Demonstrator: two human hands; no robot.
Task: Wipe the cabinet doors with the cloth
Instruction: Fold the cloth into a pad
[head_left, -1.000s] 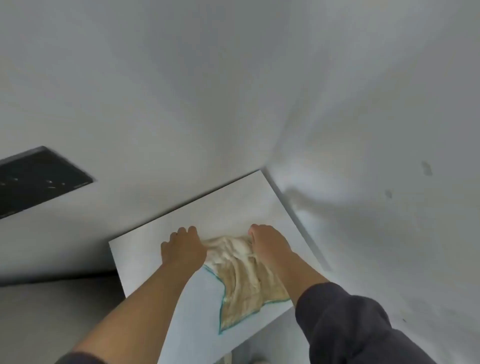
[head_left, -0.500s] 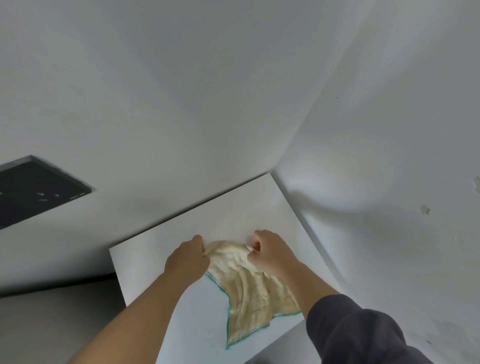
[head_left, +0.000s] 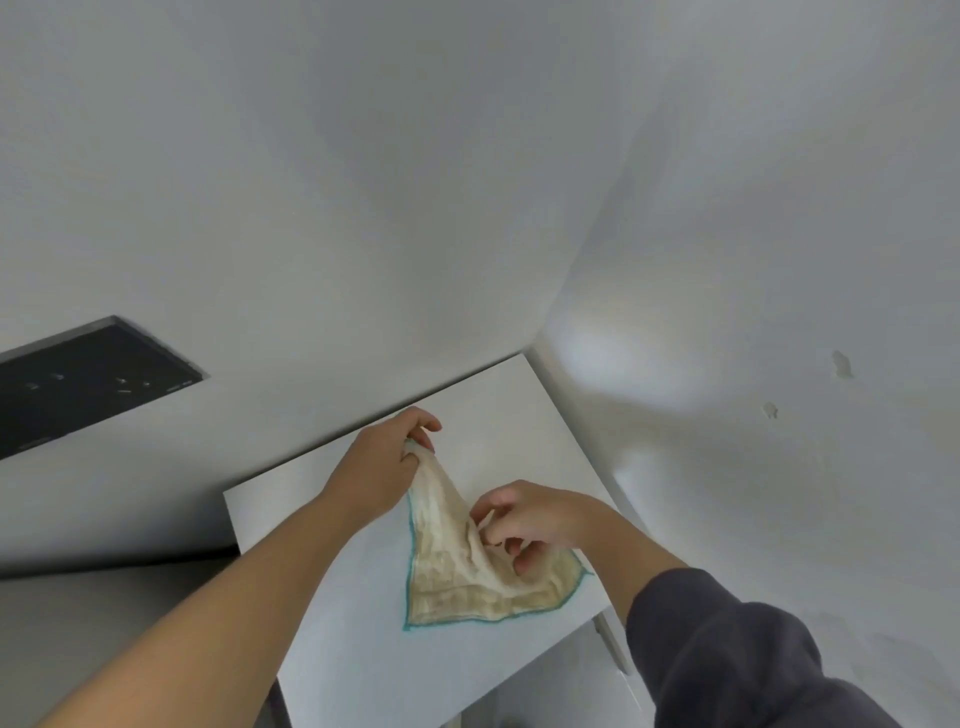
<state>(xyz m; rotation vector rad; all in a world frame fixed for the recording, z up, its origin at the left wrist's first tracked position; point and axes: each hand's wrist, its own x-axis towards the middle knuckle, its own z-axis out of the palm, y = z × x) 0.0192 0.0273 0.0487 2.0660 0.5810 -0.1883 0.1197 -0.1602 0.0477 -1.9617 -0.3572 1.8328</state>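
Pale grey-white walls (head_left: 363, 182) met in a corner above, with a dark rectangular panel (head_left: 88, 379) set in at left. Below them a white cabinet door (head_left: 337, 649) angled toward the camera. The cream cloth (head_left: 457, 587), edged in teal, lay against the door with 2 lower corners spread flat. The left hand (head_left: 379, 467) pinched its top corner, held raised off the door. The right hand (head_left: 535, 519), in a dark sleeve (head_left: 727, 649), curled its fingers into the cloth's bunched middle. The 2 hands were near each other, not touching.
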